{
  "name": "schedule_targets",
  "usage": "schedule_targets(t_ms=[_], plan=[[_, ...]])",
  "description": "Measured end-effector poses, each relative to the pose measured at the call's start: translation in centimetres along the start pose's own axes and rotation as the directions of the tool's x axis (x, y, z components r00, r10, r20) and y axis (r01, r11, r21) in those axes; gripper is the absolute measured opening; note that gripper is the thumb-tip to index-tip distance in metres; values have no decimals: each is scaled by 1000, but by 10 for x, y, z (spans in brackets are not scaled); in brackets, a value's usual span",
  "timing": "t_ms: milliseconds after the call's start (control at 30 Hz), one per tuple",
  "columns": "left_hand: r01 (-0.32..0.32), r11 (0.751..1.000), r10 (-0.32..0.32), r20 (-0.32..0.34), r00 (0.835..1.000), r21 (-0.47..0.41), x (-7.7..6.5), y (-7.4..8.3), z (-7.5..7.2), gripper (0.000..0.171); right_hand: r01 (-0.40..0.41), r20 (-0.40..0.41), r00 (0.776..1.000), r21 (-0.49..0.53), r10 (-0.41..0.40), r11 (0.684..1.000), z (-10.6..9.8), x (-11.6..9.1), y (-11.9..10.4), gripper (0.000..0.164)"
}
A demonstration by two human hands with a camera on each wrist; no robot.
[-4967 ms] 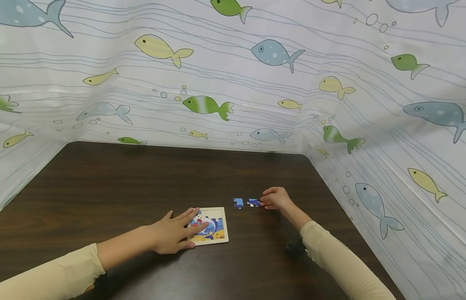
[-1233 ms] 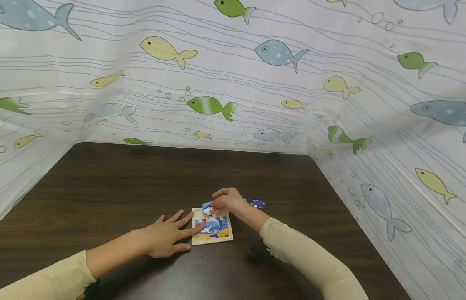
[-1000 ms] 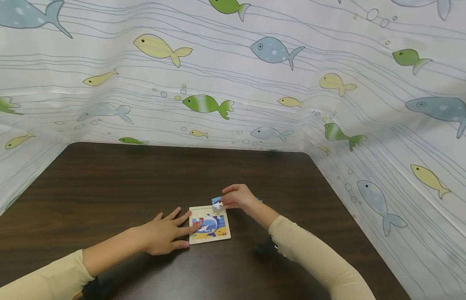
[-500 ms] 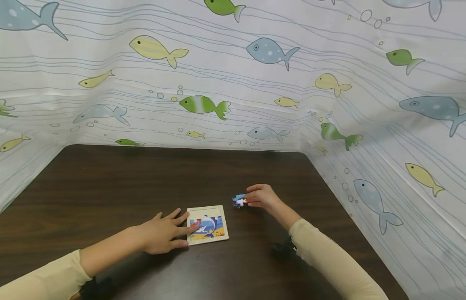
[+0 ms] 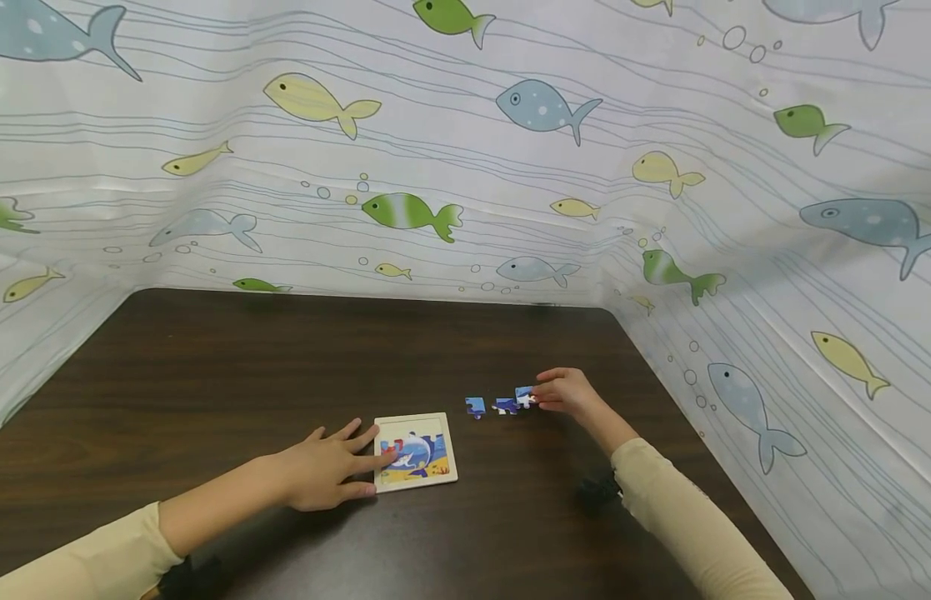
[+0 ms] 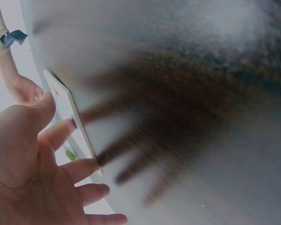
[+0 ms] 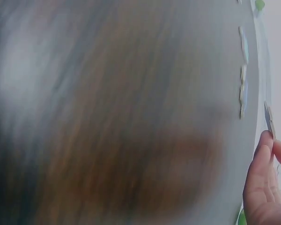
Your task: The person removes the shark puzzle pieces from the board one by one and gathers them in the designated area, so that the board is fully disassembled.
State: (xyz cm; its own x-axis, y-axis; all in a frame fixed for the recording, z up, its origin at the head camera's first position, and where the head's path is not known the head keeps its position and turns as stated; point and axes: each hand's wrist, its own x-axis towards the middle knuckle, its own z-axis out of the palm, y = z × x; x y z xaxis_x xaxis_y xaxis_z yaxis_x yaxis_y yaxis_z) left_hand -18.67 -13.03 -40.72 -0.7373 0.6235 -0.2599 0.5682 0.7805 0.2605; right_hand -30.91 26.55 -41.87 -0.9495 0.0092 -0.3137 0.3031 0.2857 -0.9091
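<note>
A small blue-and-white jigsaw piece (image 5: 525,397) is pinched by the right hand (image 5: 573,392), whose fingertips hide its right edge. In the head view it seems to meet a dark blue-and-white jigsaw piece (image 5: 504,406); the right wrist view shows it edge-on, raised off the bench (image 5: 307,350). A light blue jigsaw piece (image 5: 475,407) lies just left. Further left, a square pale-framed wooden puzzle tray (image 5: 448,446) has its sea-creature picture partly covered by the left hand (image 5: 322,473), fingers spread; the left wrist view adds its palm.
</note>
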Motion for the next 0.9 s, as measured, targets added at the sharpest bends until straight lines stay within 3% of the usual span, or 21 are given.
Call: schedule_targets(t_ms=[500, 900], plan=[[12, 1000, -12, 16, 1000, -11, 0, 1, 1, 56, -92, -20, 996, -101, 90, 991, -19, 5, 12, 43], [11, 1000, -11, 18, 1000, -3, 1, 0, 3, 56, -41, -58, 998, -217, 29, 975, -20, 8, 11, 37]])
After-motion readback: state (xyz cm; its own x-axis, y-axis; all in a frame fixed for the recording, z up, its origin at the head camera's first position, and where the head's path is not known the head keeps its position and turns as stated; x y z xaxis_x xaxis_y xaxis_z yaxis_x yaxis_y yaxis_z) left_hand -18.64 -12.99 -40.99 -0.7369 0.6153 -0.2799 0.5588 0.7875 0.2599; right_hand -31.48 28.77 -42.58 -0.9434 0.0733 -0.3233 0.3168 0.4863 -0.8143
